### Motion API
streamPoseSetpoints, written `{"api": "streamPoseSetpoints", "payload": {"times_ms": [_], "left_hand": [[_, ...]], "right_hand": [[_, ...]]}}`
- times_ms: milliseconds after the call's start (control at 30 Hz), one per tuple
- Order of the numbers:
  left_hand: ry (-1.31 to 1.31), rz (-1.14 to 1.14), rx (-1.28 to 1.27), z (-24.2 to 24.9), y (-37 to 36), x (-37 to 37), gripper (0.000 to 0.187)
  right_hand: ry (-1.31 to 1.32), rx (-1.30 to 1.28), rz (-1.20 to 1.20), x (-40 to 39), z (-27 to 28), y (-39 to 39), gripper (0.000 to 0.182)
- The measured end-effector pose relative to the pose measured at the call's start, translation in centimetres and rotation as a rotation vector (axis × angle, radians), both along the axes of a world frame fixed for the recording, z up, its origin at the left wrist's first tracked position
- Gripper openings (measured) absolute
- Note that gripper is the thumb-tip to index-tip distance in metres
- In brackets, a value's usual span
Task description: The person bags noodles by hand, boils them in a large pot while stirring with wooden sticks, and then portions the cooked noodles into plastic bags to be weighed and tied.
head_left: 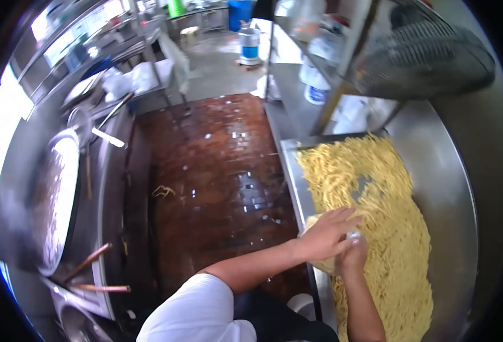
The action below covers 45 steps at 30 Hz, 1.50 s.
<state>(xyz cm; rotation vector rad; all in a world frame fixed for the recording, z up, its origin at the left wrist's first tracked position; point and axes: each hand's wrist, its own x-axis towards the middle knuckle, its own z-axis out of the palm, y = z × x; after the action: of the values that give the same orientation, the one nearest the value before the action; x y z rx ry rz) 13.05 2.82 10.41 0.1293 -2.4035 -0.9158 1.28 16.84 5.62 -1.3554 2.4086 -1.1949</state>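
Over the left edge of a metal tray of noodles, my two hands meet. My left hand (332, 231) reaches across with its fingers stretched out, right by the top of my right hand (354, 255). The right one is closed, and a small shiny whitish piece (353, 235) shows at its top; I cannot tell what it grips. A pale yellowish rounded thing (323, 265) sits just below and behind both hands, partly hidden by them. Yellow noodles (397, 256) lie spread in a thick layer beside and beyond the hands.
A large steaming wok (63, 194) stands at the left, with wooden handles (92, 262) near its front. A fan (422, 62) hangs at the upper right. White tubs (316, 91) stand on the far metal counter. The red tiled floor (217, 188) looks wet.
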Motion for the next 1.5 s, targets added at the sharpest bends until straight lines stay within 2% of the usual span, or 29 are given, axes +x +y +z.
{"api": "streamPoseSetpoints", "payload": {"times_ms": [33, 67, 100, 133, 167, 200, 267, 300, 367, 400, 467, 500, 533, 600, 667, 700, 733, 767, 900, 1000, 1033, 1133, 1167, 1300, 1400, 1433, 1467, 1500], "left_hand": [[0.049, 0.054, 0.207, 0.0, -0.1, 1.1, 0.057], [0.054, 0.098, 0.203, -0.2, -0.2, 2.6, 0.057], [-0.007, 0.160, 0.334, -0.7, -0.4, 4.7, 0.057], [-0.064, 0.225, 0.465, -1.3, -0.3, 6.7, 0.056], [-0.105, 0.319, 0.443, -2.8, 0.2, 8.5, 0.058], [-0.101, 0.377, 0.432, -3.3, 1.2, 10.6, 0.058], [-0.312, 0.377, 0.623, -3.8, 4.1, 15.5, 0.058], [-0.351, 0.404, 0.665, -3.9, 6.0, 17.9, 0.058], [-0.385, 0.421, 0.782, -4.9, 10.7, 22.3, 0.061], [-0.374, 0.393, 0.917, -6.2, 13.1, 23.6, 0.071], [-0.338, 0.279, 1.202, -7.8, 17.1, 24.9, 0.085], [-0.299, 0.233, 1.348, -7.3, 18.9, 25.1, 0.090], [-0.246, 0.188, 1.499, -6.4, 20.9, 24.9, 0.095], [0.043, 0.100, 1.643, -5.3, 24.3, 24.7, 0.093], [0.429, 0.017, 1.694, -2.6, 26.9, 24.7, 0.082], [0.503, 0.041, 1.800, -2.9, 28.0, 25.9, 0.075], [0.576, 0.053, 1.907, -3.3, 29.1, 27.1, 0.069], [0.693, 0.045, 1.959, -3.9, 30.5, 29.1, 0.061], [0.891, 0.031, 1.926, -5.0, 34.9, 36.9, 0.063], [1.081, -0.037, 1.768, -3.8, 38.3, 43.3, 0.065], [1.121, 0.004, 1.726, -3.4, 39.7, 45.7, 0.068], [1.264, 0.037, 1.601, -2.2, 45.0, 54.2, 0.072], [1.312, 0.010, 1.521, -2.3, 46.8, 57.1, 0.064], [1.390, 0.135, 1.449, -2.8, 52.9, 68.2, 0.068], [1.412, 0.236, 1.323, -1.9, 55.9, 74.7, 0.073], [1.413, 0.292, 1.290, -1.5, 56.9, 76.4, 0.077], [1.422, 0.351, 1.250, -1.0, 58.0, 78.0, 0.081], [1.445, 0.349, 1.242, -0.9, 59.1, 79.3, 0.081]], "right_hand": [[0.218, -0.021, -0.032, -0.2, -0.3, -0.1, 0.023], [0.434, -0.051, -0.066, -0.6, -0.7, -0.3, 0.028], [0.428, -0.065, -0.020, -0.8, -0.1, -0.6, 0.028], [0.330, 0.144, -0.066, -0.8, 1.0, -0.9, 0.034], [0.236, 0.352, -0.107, -0.8, 1.6, -1.2, 0.041], [0.234, 0.333, -0.051, -1.5, 1.2, -1.1, 0.041], [-0.089, 0.147, -0.112, -2.2, 0.5, -0.9, 0.052], [-0.093, 0.134, -0.049, -1.2, 1.2, -0.9, 0.052], [-0.175, -0.063, 0.019, 1.1, 3.3, 1.1, 0.053], [-0.188, -0.072, 0.045, 2.5, 4.1, 2.1, 0.053], [-0.284, -0.293, 0.065, 5.7, 6.0, 3.8, 0.049], [-0.412, -0.223, 0.108, 6.1, 6.3, 5.0, 0.040], [-0.425, -0.222, 0.148, 7.3, 6.7, 6.3, 0.040], [-0.779, -0.178, 0.169, 10.5, 7.8, 8.4, 0.033], [-0.914, -0.028, 0.221, 15.3, 8.6, 10.3, 0.022], [-0.923, -0.004, 0.277, 17.3, 7.5, 11.2, 0.022], [-0.820, 0.004, 0.406, 18.9, 6.6, 12.3, 0.016], [-0.714, 0.010, 0.528, 20.6, 5.9, 13.0, 0.019], [-0.742, 0.193, 0.829, 28.6, 8.5, 16.8, 0.020], [-0.629, 0.265, 1.011, 36.7, 14.0, 19.8, 0.020], [-0.603, 0.184, 1.138, 39.3, 14.5, 20.4, 0.021], [-0.573, 0.175, 1.278, 48.7, 17.2, 24.6, 0.025], [-0.520, 0.184, 1.334, 51.1, 17.6, 26.2, 0.032], [-0.680, -0.014, 1.426, 60.4, 17.6, 31.3, 0.044], [-0.655, 0.032, 1.324, 62.9, 17.6, 32.3, 0.041], [-0.776, 0.099, 1.308, 63.3, 17.7, 32.8, 0.038], [-0.653, 0.075, 1.298, 63.2, 17.1, 32.6, 0.033], [-0.676, 0.138, 1.269, 63.4, 17.0, 32.8, 0.030]]}}
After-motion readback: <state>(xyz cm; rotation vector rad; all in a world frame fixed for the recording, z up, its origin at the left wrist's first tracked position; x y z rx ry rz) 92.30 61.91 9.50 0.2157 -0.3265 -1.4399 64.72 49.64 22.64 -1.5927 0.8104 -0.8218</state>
